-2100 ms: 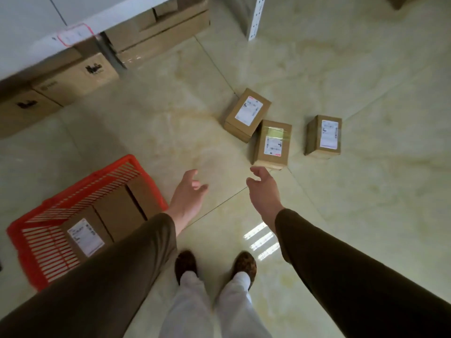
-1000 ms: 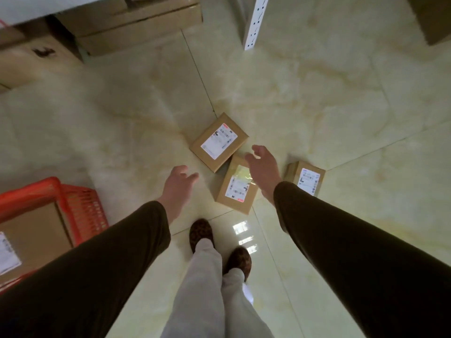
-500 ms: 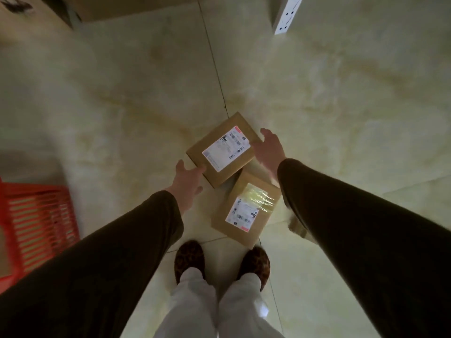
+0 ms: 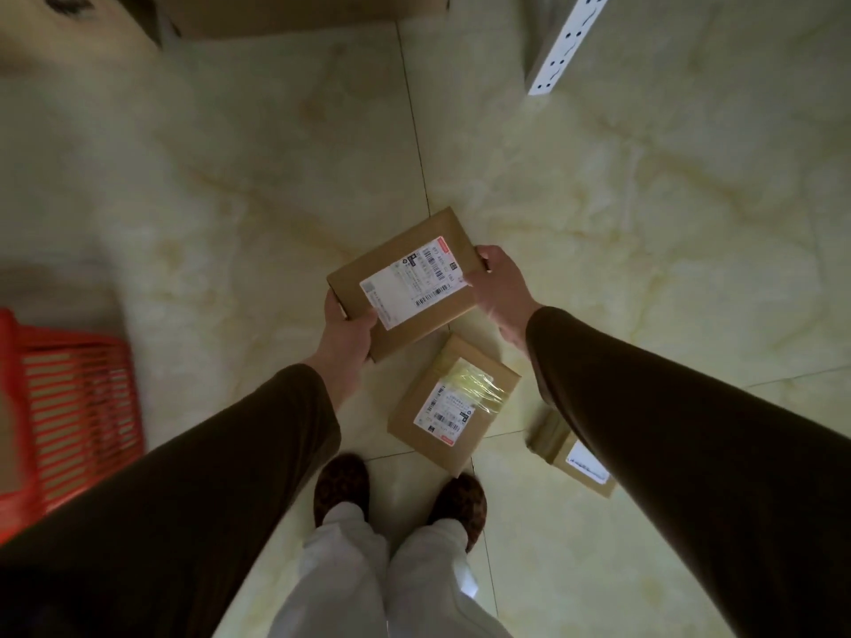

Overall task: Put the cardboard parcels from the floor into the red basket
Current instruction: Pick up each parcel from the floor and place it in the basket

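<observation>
Parcel [image 4: 403, 284] at frame centre: I've clamped my left hand [image 4: 346, 332] and right hand [image 4: 502, 297] on opposite edges, steadying it for the basket [image 4: 69, 407] at left.

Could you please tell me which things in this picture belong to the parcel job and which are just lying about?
Belongs to the job:
- held parcel, gripped by the left hand and right hand
- taped parcel on the floor
- third parcel, partly behind the right sleeve
- red basket

Just lying about:
- large cardboard boxes at the top
- white perforated shelf post
</observation>
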The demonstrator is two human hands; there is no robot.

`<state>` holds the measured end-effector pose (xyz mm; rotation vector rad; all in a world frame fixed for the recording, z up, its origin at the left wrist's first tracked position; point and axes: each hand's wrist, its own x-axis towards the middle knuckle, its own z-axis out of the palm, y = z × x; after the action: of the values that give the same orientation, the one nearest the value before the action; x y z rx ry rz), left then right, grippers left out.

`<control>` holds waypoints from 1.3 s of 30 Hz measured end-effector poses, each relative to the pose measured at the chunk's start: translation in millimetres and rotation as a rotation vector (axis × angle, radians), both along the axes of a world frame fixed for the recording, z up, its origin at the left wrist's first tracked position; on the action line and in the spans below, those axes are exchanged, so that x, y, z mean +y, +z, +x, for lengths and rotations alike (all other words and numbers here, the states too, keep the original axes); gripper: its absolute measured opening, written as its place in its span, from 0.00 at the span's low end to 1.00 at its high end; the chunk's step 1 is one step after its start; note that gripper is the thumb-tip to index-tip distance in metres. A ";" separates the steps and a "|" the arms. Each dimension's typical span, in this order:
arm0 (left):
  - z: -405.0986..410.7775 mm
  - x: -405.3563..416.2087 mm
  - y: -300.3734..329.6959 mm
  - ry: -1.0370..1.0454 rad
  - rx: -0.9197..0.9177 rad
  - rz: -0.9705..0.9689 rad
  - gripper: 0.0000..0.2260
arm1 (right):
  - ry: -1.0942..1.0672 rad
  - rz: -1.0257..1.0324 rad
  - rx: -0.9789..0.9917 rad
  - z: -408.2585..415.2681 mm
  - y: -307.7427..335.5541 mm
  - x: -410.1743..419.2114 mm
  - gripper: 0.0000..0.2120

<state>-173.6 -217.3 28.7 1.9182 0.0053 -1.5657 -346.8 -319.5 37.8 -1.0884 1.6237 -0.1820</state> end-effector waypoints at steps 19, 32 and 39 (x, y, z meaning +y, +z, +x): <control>161.7 141.2 178.8 -0.049 -0.147 -0.189 0.24 | -0.258 -0.071 -0.100 143.2 192.2 182.9 0.20; 288.3 281.9 196.9 0.120 -0.224 -0.087 0.15 | -0.177 -0.003 -0.177 281.3 180.8 299.9 0.19; 353.0 340.0 195.1 0.164 -0.209 -0.157 0.18 | -0.098 0.010 -0.176 349.4 178.3 346.5 0.18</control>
<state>179.4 122.6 223.8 1.8967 -0.0473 -1.2179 2.6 27.0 216.1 -0.9585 1.5190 -0.3252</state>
